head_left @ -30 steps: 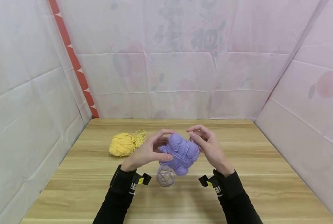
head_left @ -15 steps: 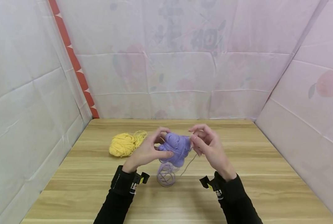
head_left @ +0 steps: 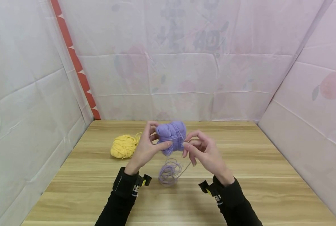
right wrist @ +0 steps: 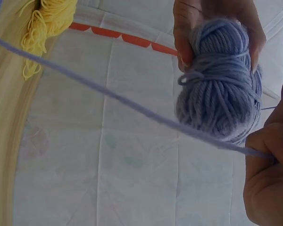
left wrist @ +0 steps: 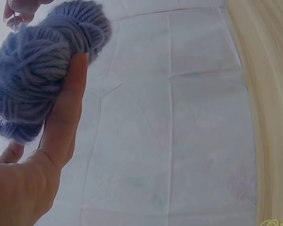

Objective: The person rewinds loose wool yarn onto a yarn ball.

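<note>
My left hand grips a purple ball of yarn above the table, thumb across its near side and fingers behind. In the left wrist view the yarn ball rests against the long fingers. My right hand pinches a purple strand just right of the ball. The right wrist view shows this strand running taut from the curled right fingers across to the left. Below the hands, a loose coil of purple yarn lies on the table, its tail rising toward my right hand.
A yellow ball of yarn lies on the wooden table, left of my left hand and partly behind it. Pale printed sheeting encloses the table at the back and both sides.
The purple ball has turned and moved up and left with my left hand. My right hand has shifted slightly down. The loose coil now shows apart from the ball, with its tail visible.
</note>
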`<state>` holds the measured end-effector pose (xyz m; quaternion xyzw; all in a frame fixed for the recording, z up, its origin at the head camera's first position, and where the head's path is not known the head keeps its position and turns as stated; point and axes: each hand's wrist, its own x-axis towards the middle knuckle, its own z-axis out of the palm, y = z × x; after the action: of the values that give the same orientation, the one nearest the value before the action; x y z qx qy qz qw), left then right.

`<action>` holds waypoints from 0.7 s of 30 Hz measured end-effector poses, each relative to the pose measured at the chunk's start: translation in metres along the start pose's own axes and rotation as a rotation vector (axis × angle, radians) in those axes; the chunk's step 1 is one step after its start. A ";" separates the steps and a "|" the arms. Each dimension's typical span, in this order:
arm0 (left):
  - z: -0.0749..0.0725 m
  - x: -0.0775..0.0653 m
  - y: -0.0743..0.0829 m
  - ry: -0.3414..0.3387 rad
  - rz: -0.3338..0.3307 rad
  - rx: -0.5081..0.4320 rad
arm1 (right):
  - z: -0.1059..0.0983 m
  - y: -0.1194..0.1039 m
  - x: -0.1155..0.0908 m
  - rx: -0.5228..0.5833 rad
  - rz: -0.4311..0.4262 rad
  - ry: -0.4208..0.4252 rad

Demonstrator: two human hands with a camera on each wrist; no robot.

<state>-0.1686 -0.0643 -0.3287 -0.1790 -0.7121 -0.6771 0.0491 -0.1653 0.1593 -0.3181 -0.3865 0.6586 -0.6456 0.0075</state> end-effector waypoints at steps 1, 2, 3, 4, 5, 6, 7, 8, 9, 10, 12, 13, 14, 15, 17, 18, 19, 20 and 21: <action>0.000 0.000 0.000 0.004 0.003 -0.018 | 0.001 0.000 0.000 -0.004 0.015 -0.003; 0.000 0.000 0.000 0.010 0.005 -0.036 | 0.001 0.000 0.000 -0.003 0.029 -0.004; 0.000 0.000 0.000 0.018 0.008 -0.050 | 0.002 0.000 0.000 -0.001 0.043 -0.006; 0.000 0.000 0.000 0.027 0.013 -0.067 | 0.002 0.000 0.000 0.001 0.059 -0.007; 0.000 -0.001 0.000 0.037 0.018 -0.084 | 0.002 0.000 0.000 0.006 0.071 -0.005; 0.000 -0.001 0.001 0.048 0.023 -0.101 | 0.003 0.000 -0.001 0.009 0.082 -0.004; 0.000 -0.001 0.001 0.060 0.030 -0.118 | 0.003 0.001 -0.001 0.009 0.091 -0.002; 0.000 -0.002 0.002 0.072 0.036 -0.136 | 0.003 0.001 -0.001 0.006 0.102 0.000; 0.000 -0.002 0.002 0.084 0.043 -0.152 | 0.003 0.001 -0.001 0.002 0.111 0.000; -0.001 -0.002 0.003 0.094 0.050 -0.170 | 0.004 0.002 -0.001 -0.001 0.118 -0.001; -0.001 -0.003 0.004 0.107 0.061 -0.204 | 0.004 0.003 0.000 -0.015 0.123 -0.004; -0.001 -0.003 0.004 0.110 0.066 -0.218 | 0.004 0.004 0.000 -0.023 0.124 -0.004; -0.002 -0.003 0.005 0.111 0.069 -0.234 | 0.004 0.005 0.000 -0.028 0.126 -0.005; -0.002 -0.003 0.005 0.110 0.071 -0.243 | 0.004 0.006 0.001 -0.032 0.124 -0.007; -0.004 -0.003 0.005 0.104 0.071 -0.262 | 0.005 0.008 0.001 -0.044 0.122 -0.010; -0.004 -0.004 0.006 0.100 0.068 -0.268 | 0.005 0.009 0.001 -0.048 0.124 -0.009; -0.005 -0.004 0.006 0.096 0.066 -0.274 | 0.005 0.010 0.002 -0.052 0.121 -0.013; -0.006 -0.004 0.006 0.090 0.065 -0.279 | 0.005 0.011 0.002 -0.055 0.124 -0.017; -0.006 -0.005 0.006 0.085 0.065 -0.283 | 0.004 0.011 0.002 -0.059 0.130 -0.018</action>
<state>-0.1633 -0.0711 -0.3240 -0.1782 -0.6008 -0.7756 0.0755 -0.1703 0.1529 -0.3275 -0.3487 0.7009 -0.6207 0.0438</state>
